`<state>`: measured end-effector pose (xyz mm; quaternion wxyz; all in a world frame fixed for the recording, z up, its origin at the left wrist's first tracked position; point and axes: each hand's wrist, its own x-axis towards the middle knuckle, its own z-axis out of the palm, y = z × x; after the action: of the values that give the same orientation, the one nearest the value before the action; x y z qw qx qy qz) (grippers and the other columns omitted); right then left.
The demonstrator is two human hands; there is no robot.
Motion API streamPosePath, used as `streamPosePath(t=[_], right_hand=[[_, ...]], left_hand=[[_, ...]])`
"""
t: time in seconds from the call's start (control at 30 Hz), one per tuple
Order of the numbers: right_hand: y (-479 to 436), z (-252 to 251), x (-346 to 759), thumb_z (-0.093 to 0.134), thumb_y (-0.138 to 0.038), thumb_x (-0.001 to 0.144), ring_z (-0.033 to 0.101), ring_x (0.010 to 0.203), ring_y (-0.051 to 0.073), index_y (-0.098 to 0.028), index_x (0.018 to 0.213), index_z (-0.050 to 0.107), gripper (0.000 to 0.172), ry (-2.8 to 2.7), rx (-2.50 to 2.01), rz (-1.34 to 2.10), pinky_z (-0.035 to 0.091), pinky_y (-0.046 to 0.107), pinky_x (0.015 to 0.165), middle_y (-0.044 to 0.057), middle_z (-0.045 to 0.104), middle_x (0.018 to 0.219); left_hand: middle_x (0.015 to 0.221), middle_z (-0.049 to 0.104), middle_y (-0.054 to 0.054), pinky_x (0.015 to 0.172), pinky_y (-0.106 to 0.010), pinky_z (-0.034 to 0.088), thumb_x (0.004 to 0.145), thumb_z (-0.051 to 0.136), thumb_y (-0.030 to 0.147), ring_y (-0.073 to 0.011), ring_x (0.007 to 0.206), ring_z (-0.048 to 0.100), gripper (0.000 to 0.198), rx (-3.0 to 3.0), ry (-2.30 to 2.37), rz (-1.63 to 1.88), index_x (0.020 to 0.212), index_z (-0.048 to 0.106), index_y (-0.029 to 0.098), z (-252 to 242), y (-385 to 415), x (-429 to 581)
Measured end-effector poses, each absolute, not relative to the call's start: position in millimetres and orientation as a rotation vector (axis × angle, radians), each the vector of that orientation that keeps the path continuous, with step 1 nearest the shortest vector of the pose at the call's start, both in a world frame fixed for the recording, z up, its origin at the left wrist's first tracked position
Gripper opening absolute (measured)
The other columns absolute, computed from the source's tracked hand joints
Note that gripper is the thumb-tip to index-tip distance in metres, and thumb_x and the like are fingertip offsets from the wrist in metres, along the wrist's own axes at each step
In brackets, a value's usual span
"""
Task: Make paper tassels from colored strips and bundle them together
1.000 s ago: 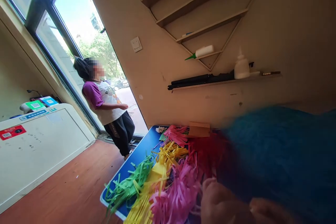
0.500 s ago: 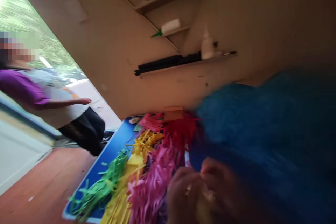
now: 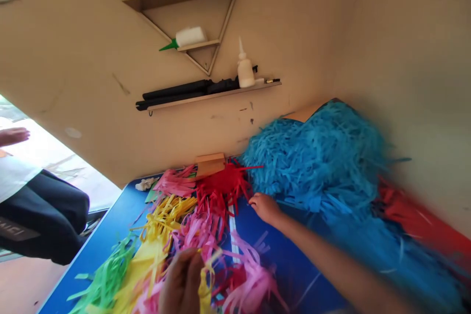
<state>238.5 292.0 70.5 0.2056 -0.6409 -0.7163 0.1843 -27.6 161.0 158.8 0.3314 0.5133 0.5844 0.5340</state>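
My left hand (image 3: 181, 279), low in the middle, is closed in a pinch on a yellow paper strip (image 3: 206, 287) that dangles beside the fingers. Farther off, my right hand (image 3: 265, 208) reaches over the blue table (image 3: 287, 250), fingertips together; whatever they hold is too small to make out. It is close to the red paper fringe (image 3: 221, 181) and the large blue shredded-paper heap (image 3: 312, 157). Pink paper strips (image 3: 253, 279) spread between my hands. Yellow fringe (image 3: 147, 260) and green fringe (image 3: 110, 274) lie on the left.
Above, a wall shelf (image 3: 217, 98) carries an upright glue bottle (image 3: 246, 71) and black rods (image 3: 176, 91). Another bottle (image 3: 191, 36) with a green nozzle lies higher up. A person (image 3: 40, 206) in dark trousers is at the left doorway. Red material (image 3: 419, 216) is at the right.
The view has swung rightward, bringing more of the blue heap into sight. My hands were close together low in the picture; now they are apart, the right one reaching toward the red fringe.
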Motion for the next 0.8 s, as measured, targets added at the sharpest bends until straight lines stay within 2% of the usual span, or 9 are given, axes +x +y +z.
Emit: streamPosePath(t=[0.07,0.2,0.37,0.63,0.73,0.8], right_hand=[[293,66,222,0.059,-0.020,0.094,0.064,0.101,0.020,-0.017,0.104,0.069,0.015,-2.068,-1.823,0.487,0.050,0.036,0.090,0.007,0.068,0.109],[296,64,213,0.060,-0.032,0.096,0.064,0.098,0.020,-0.015,0.111,0.063,0.023,-2.159,-1.929,0.463,0.055,0.041,0.086,0.007,0.065,0.113],[308,69,240,0.059,-0.033,0.097,0.064,0.099,0.021,-0.016,0.114,0.062,0.024,-2.225,-1.977,0.430,0.055,0.041,0.086,0.007,0.064,0.114],[317,63,235,0.060,-0.033,0.097,0.064,0.100,0.021,-0.016,0.116,0.061,0.026,-2.164,-2.010,0.447,0.055,0.042,0.087,0.008,0.063,0.116],[314,63,233,0.060,-0.033,0.096,0.064,0.099,0.020,-0.016,0.112,0.063,0.023,-2.092,-1.987,0.494,0.054,0.041,0.087,0.007,0.064,0.114],[313,65,237,0.062,-0.028,0.094,0.064,0.097,0.020,-0.015,0.102,0.065,0.015,-2.030,-1.942,0.533,0.053,0.040,0.087,0.007,0.066,0.108]], left_hand=[[0.061,0.059,0.002,0.044,-0.021,0.041,0.069,0.071,0.064,-0.0118,0.051,0.050,0.045,1.397,1.468,1.264,0.082,0.067,0.021,147,166,-8],[0.060,0.058,0.002,0.047,-0.022,0.043,0.076,0.065,0.064,-0.0120,0.051,0.050,0.044,1.447,1.395,1.193,0.083,0.066,0.021,134,172,-2],[0.061,0.059,0.003,0.047,-0.022,0.043,0.075,0.067,0.061,-0.0126,0.051,0.052,0.042,1.389,1.380,1.195,0.085,0.066,0.021,126,171,-8],[0.065,0.059,0.002,0.051,-0.021,0.041,0.085,0.059,0.056,-0.0113,0.052,0.051,0.036,1.460,1.358,1.205,0.084,0.064,0.020,118,162,17],[0.065,0.059,0.001,0.051,-0.022,0.042,0.084,0.059,0.058,-0.0116,0.052,0.051,0.039,1.456,1.352,1.155,0.084,0.064,0.019,119,161,15],[0.064,0.058,0.001,0.051,-0.022,0.041,0.085,0.058,0.058,-0.0118,0.053,0.051,0.041,1.444,1.350,1.142,0.081,0.063,0.018,117,161,12]])
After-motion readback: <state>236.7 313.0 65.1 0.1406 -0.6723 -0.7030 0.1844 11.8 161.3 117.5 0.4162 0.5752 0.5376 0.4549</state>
